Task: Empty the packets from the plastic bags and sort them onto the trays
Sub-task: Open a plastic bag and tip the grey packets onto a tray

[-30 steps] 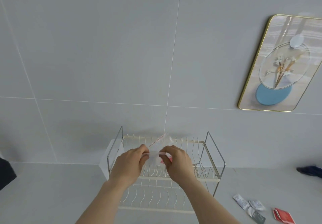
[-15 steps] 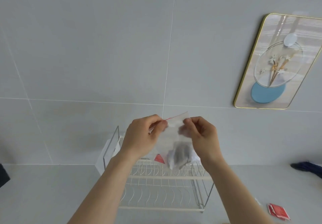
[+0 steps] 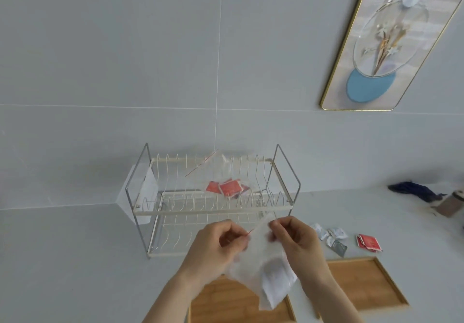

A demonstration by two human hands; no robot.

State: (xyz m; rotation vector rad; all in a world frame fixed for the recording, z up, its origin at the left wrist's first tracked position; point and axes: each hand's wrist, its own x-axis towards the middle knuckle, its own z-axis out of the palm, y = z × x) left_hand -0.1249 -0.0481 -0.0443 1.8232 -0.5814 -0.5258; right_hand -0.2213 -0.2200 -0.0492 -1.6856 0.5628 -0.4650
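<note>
Pinching the top edge of a clear zip bag (image 3: pixel 263 267), the left hand (image 3: pixel 216 250) and the right hand (image 3: pixel 296 245) each close thumb and fingers on one side of its red-lined mouth, held over the counter in front of a two-tier wire dish rack (image 3: pixel 213 202). Contents: grey and white packets bunched at the bag's lower end (count not readable through the film). Below: two wooden trays, the nearer tray (image 3: pixel 226 300) directly under the bag, the farther tray (image 3: pixel 364 282) to its right, both apparently bare where visible. Also present: a second clear bag with red packets (image 3: pixel 227 187) on the rack's upper tier; loose silver packets (image 3: pixel 331 238) and red packets (image 3: pixel 367 242) on the counter behind the right tray. Handling note: the seal probably parts best with the pinches close to the strip, pulled evenly apart, then the bag tipped low over a tray so the packets do not scatter.
</note>
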